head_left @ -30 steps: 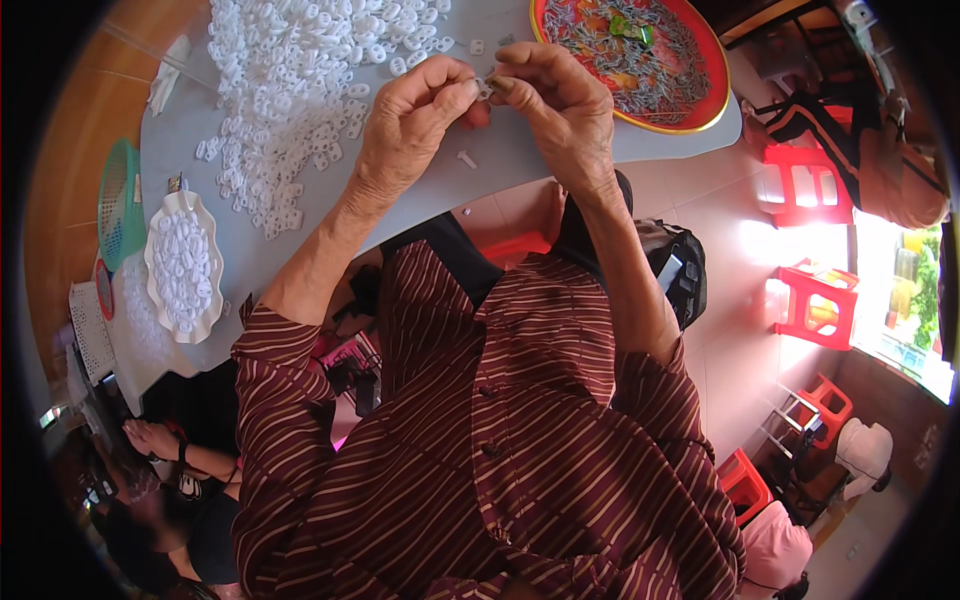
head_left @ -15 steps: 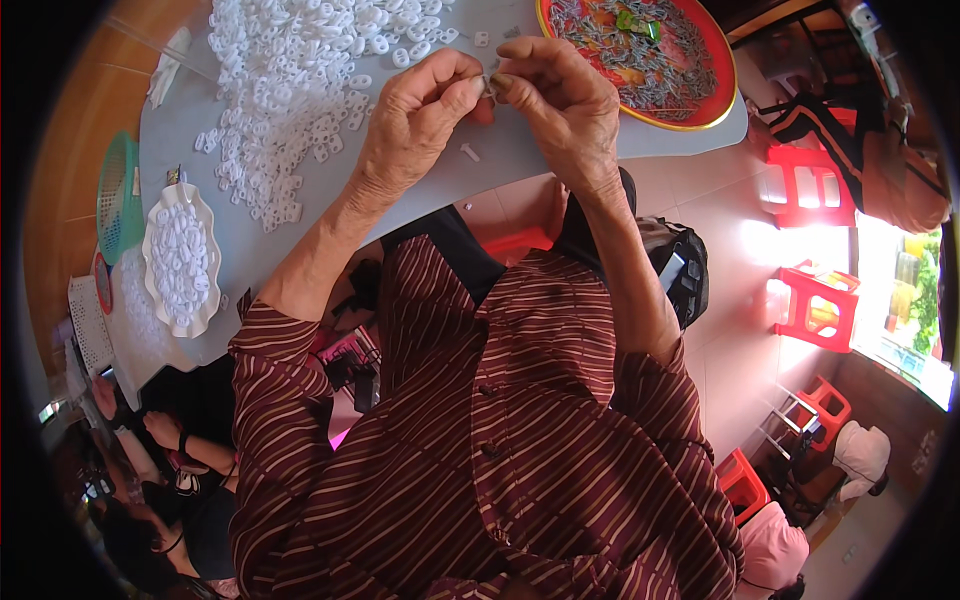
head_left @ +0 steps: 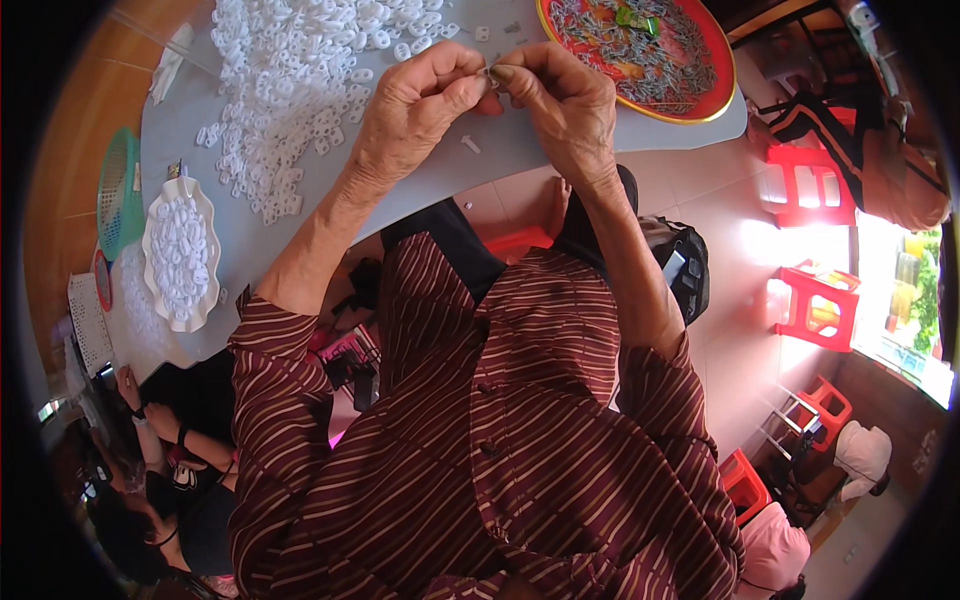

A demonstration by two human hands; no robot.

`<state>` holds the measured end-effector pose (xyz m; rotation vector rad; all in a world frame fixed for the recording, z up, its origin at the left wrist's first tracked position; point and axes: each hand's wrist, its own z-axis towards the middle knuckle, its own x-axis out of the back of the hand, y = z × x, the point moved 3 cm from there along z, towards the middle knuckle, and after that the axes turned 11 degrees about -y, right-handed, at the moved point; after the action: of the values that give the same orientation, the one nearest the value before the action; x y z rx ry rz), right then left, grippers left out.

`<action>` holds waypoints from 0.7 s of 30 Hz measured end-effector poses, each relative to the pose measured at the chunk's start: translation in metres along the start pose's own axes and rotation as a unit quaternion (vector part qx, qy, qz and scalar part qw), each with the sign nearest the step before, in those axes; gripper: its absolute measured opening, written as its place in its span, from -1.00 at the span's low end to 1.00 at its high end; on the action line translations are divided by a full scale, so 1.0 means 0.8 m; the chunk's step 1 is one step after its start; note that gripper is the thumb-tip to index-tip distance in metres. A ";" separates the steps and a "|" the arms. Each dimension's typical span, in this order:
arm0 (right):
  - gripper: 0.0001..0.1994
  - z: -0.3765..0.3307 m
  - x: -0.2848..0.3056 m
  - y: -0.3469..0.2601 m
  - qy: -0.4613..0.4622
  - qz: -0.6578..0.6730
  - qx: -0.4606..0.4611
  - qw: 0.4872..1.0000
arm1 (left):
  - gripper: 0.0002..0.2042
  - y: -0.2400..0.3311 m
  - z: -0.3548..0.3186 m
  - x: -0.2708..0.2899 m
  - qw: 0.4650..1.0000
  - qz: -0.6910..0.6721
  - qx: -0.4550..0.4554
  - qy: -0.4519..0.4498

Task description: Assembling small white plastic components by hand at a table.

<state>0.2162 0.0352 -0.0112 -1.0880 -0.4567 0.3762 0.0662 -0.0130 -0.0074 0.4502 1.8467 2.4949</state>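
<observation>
Above the near edge of the grey table (head_left: 330,185), my left hand (head_left: 425,105) and my right hand (head_left: 565,110) meet with thumbs and fingertips pinched together. Between them is something small, mostly covered by the fingertips and too small to name. Left of my hands spreads a big heap of small white plastic pieces with holes (head_left: 300,70). A red round tray with a gold rim (head_left: 728,90), holding many small grey metal pieces (head_left: 675,65) and a green packet (head_left: 638,20), lies beside my right hand. One small white plastic piece (head_left: 470,144) rests on the table below my hands.
A white wavy-edged dish (head_left: 152,255) full of white pieces stands at the left, near a green basket (head_left: 118,190). Other people sit at lower left (head_left: 190,500) and at the right. Red stools (head_left: 815,305) stand on the tiled floor at right.
My hands stay pinched together, with the fingertips slightly shifted and my right fingers more curled in. At lower left, another person's arms have moved.
</observation>
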 end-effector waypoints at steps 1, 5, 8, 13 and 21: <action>-0.88 -0.001 0.000 -0.003 -0.001 0.001 -0.001 1.000 | -0.86 0.001 -0.001 -0.002 1.000 -0.023 0.002 0.002; -0.82 0.002 -0.002 -0.008 0.008 -0.064 -0.012 0.998 | -0.86 -0.003 -0.001 -0.007 0.999 -0.026 -0.030 0.024; -0.79 0.004 0.001 0.000 -0.002 -0.047 -0.028 0.999 | -0.87 -0.001 0.000 -0.004 0.999 0.020 -0.014 0.026; -0.77 0.006 0.000 -0.005 -0.018 0.061 -0.039 0.997 | -0.88 -0.005 -0.005 0.000 0.999 -0.025 0.010 0.038; -0.85 0.001 0.002 -0.007 -0.025 -0.006 -0.045 0.999 | -0.89 -0.005 -0.006 -0.001 0.998 -0.045 0.011 0.030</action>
<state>0.2178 0.0341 -0.0054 -1.1640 -0.5280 0.3769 0.0651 -0.0167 -0.0127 0.2901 1.8733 2.4573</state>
